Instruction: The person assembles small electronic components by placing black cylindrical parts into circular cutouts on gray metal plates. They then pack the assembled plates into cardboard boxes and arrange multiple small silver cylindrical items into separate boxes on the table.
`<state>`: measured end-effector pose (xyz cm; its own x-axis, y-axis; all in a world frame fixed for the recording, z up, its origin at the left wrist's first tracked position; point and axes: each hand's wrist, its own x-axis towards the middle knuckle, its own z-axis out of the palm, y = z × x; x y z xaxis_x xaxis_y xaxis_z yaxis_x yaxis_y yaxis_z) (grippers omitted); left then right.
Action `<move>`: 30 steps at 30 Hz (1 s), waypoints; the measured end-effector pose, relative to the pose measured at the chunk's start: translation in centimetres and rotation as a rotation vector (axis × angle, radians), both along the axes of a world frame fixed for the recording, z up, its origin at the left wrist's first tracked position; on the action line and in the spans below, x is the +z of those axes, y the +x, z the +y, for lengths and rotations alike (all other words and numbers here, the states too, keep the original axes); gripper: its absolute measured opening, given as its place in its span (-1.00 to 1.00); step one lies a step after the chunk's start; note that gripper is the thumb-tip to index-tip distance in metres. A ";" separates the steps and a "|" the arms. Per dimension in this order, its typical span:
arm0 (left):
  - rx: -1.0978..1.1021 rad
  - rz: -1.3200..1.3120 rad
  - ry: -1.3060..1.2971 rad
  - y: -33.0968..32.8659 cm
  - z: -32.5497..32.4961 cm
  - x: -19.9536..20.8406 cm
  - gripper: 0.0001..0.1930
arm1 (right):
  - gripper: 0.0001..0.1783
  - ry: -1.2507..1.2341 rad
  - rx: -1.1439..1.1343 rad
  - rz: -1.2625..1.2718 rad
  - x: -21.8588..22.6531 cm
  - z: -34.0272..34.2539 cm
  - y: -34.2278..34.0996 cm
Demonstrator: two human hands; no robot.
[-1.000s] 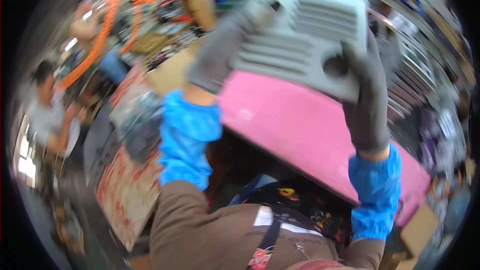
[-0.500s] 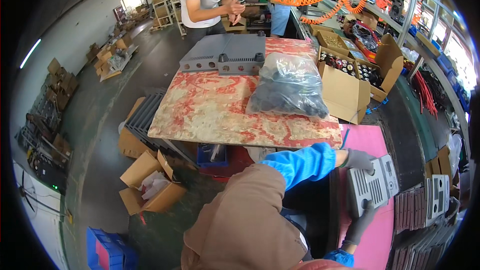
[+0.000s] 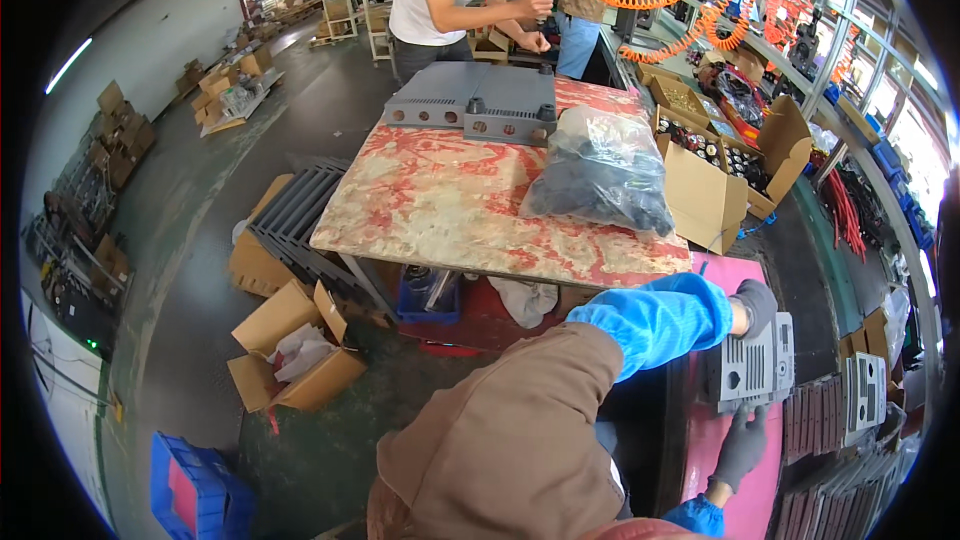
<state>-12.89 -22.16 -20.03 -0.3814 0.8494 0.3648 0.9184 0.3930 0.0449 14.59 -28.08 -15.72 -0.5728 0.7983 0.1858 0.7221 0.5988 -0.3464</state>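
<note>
between gloved hands (image 3: 757, 306) (image 3: 741, 448), grey panel (image 3: 758, 365)

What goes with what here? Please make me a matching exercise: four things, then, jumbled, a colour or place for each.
1. gray slotted cover
2. clear plastic bag
3. coiled hose
4. crate at lower left

A. orange
B. between left hand and right hand
C. blue
D. on the red-blotched table

Pairs: 1-B, 2-D, 3-A, 4-C
</note>
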 end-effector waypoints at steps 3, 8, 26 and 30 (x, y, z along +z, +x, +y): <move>-0.070 -0.073 -0.039 4.6 0.2 8.5 -0.77 | -0.43 0.031 -0.075 0.149 0.6 0.3 3.0; -0.360 -0.416 0.028 8.5 -2.8 15.9 -0.57 | -0.39 -0.516 0.063 0.811 3.2 -1.5 3.7; -0.402 0.111 -0.002 18.1 -4.4 -1.0 -0.52 | 0.05 -0.522 -0.614 0.868 -8.6 3.3 27.6; -0.360 0.362 0.056 18.6 -3.7 -2.3 -0.68 | -0.49 0.335 -0.536 0.404 -7.5 -1.4 28.5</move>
<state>5.66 -25.87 -22.34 0.0909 0.8791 0.4679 0.9557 0.0551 -0.2891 43.13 -29.46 -23.25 0.0436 0.8123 0.5816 0.7998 0.3205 -0.5076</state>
